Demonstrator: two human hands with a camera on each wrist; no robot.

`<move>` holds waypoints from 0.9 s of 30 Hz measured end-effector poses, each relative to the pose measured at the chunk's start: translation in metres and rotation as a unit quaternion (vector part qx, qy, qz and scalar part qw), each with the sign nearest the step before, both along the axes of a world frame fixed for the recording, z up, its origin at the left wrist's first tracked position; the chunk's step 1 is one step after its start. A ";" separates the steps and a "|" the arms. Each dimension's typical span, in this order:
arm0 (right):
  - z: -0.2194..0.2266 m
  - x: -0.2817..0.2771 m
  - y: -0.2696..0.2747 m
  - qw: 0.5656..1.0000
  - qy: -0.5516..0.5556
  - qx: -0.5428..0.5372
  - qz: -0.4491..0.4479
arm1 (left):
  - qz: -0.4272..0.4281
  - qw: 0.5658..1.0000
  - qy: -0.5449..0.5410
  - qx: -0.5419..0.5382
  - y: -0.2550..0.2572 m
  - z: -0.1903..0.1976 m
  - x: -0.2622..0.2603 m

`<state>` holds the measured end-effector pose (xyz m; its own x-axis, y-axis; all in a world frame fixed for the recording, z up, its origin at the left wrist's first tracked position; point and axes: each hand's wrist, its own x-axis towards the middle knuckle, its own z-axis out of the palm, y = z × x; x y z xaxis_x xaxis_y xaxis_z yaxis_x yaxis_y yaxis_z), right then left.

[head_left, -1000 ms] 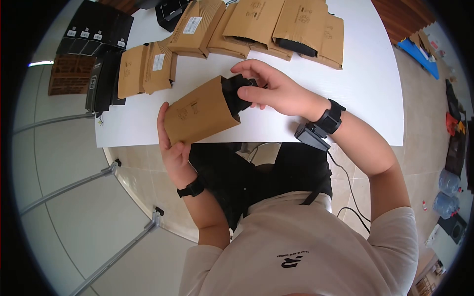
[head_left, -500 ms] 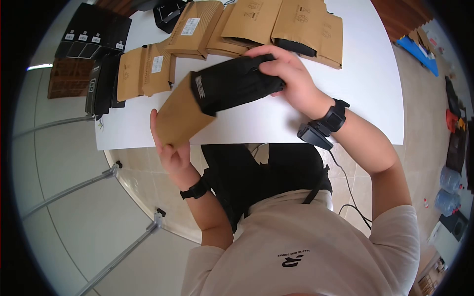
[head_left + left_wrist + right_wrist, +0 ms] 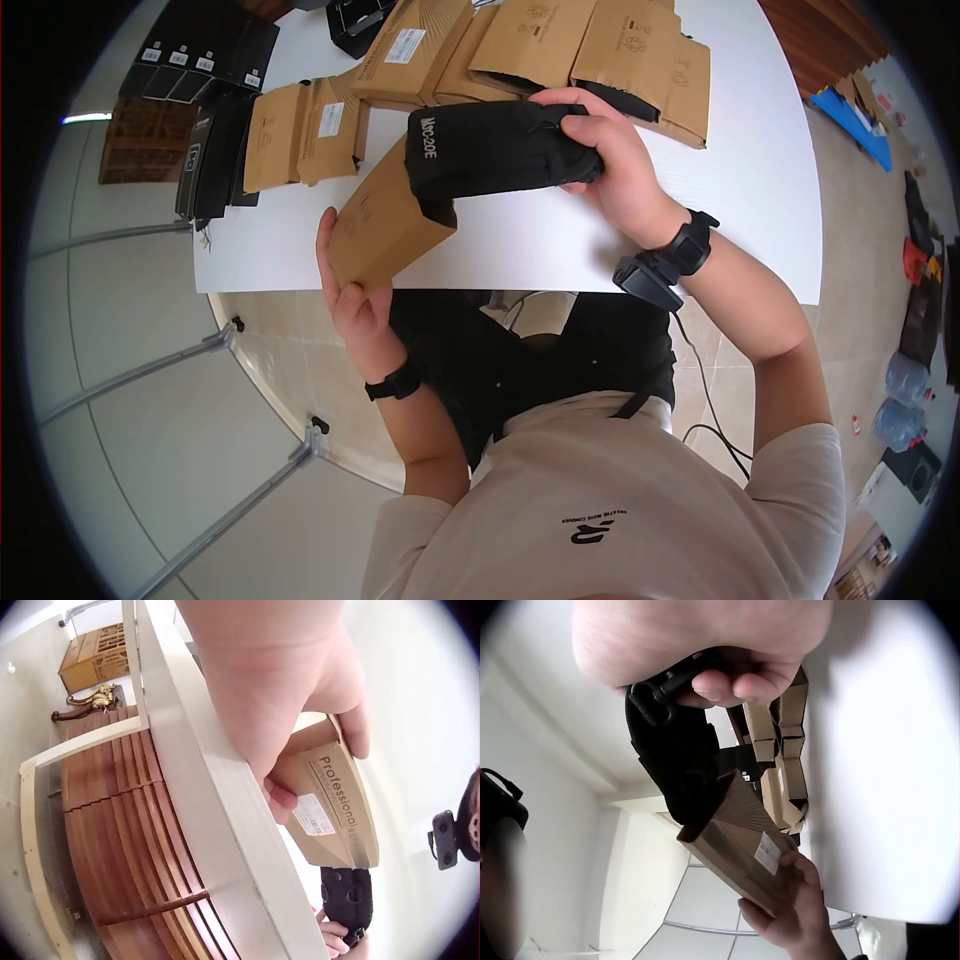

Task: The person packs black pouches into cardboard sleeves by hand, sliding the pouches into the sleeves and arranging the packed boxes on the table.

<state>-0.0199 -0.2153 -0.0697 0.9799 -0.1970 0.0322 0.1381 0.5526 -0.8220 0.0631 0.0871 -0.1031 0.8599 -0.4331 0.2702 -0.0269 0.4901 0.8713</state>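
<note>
In the head view, my left hand (image 3: 355,312) holds a brown cardboard box (image 3: 385,230) by its lower end, above the table's front edge. A black fabric pouch (image 3: 490,150) with white lettering ending in "20E" hangs over the box's open end. My right hand (image 3: 628,175) grips the pouch's far end, thumb on top. Seen from the right wrist, a black clip and strap (image 3: 656,701) show near those fingers, and the pouch's other end overlaps the box's open mouth. Printed "Professional" and a white label (image 3: 315,814) mark the box's other side in the left wrist view.
A row of brown boxes (image 3: 530,45), some with black contents showing, lines the back of the white table (image 3: 740,220). Black boxes (image 3: 200,55) stand at the left. A cable (image 3: 700,370) hangs from the right wrist camera (image 3: 648,283).
The pouch has come out of the box, drawn up and to the right by my right hand. My left hand keeps its hold, and the box has tipped more steeply.
</note>
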 end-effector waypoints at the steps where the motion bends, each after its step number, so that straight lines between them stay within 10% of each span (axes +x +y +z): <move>1: 0.001 -0.001 0.000 1.000 0.000 -0.001 -0.002 | -0.001 1.000 0.010 -0.011 -0.001 0.000 0.000; 13: -0.007 0.001 0.011 0.989 0.017 -0.133 0.061 | -0.020 0.982 -0.057 0.181 0.001 0.011 -0.001; 27: 0.002 -0.002 0.013 0.988 0.043 -0.145 0.021 | -0.015 1.000 -0.003 0.026 0.004 -0.007 0.001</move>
<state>-0.0217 -0.2022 -0.0682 0.9884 -0.1516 -0.0026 0.0428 0.2959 -0.9543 0.0643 0.0912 -0.1097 0.8445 -0.4727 0.2517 -0.0178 0.4450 0.8953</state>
